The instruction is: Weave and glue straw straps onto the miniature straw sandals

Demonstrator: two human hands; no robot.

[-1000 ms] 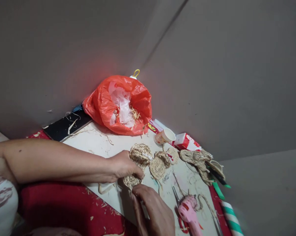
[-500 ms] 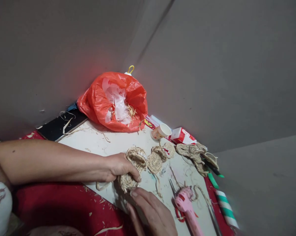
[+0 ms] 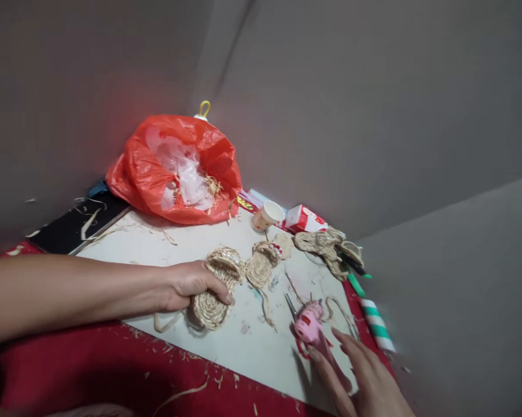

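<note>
A woven straw slipper (image 3: pixel 212 307) with white beads along its strap is gripped by my left hand (image 3: pixel 191 285), thumb on the sole and fingers hidden beneath. My right hand (image 3: pixel 365 376) hovers over the handle of a pink glue gun (image 3: pixel 309 325), fingers and thumb apart; I cannot tell whether they touch it. Red-handled scissors (image 3: pixel 292 310) lie partly under the glue gun. Beyond the held slipper sits a smaller woven slipper (image 3: pixel 260 265), with a round woven piece (image 3: pixel 283 246) and red beads beside it.
A red plastic bag (image 3: pixel 135 174) with scraps stands at the back, near a black flat panel (image 3: pixel 78 223). A paper cup (image 3: pixel 267 216), a red-and-white box (image 3: pixel 304 220), woven straw pieces (image 3: pixel 322 246) and a green-striped roll (image 3: pixel 377 325) line the right side. The white board (image 3: pixel 243 341) lies on red cloth (image 3: pixel 157 370).
My right hand has left the slipper and moved right to the glue gun. My left hand still holds the slipper. The view has shifted a little to the right.
</note>
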